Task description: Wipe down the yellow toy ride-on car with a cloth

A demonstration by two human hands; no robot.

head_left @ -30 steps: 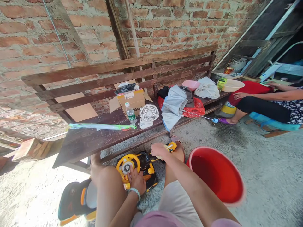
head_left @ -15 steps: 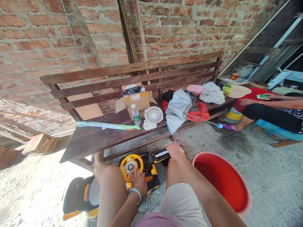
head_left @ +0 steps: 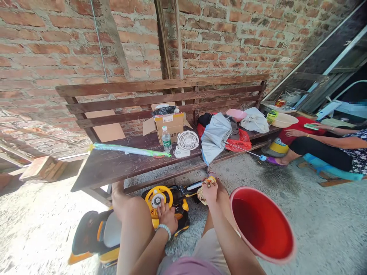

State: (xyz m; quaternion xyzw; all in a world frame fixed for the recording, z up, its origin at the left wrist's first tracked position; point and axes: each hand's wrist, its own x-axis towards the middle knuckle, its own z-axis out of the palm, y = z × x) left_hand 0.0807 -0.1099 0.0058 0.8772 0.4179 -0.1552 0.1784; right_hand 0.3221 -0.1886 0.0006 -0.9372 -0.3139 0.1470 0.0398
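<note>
Toy ride-on car [head_left: 182,204] sits on the concrete floor [head_left: 315,214] between the person's legs, in the lower middle of the frame, just in front of a dark wooden bench [head_left: 114,179]. A brick wall [head_left: 229,38] fills the top of the frame. The car is yellow and black, with a grey seat at lower left and one yellow steering wheel [head_left: 157,200].

The left hand [head_left: 168,217], wearing a beaded bracelet, rests its fingers on the steering wheel; whether it grips, I cannot tell. The right hand [head_left: 211,193] is closed around a crumpled patterned cloth [head_left: 202,195] above the front of the car. One red bucket [head_left: 252,225] lies tilted at lower right, near that hand.

The bench holds one cardboard box [head_left: 169,124], one water bottle [head_left: 166,139], one white fan [head_left: 187,140] and one grey umbrella [head_left: 215,137]. At far right, a seated person's hand [head_left: 294,133] rests on their knee.
</note>
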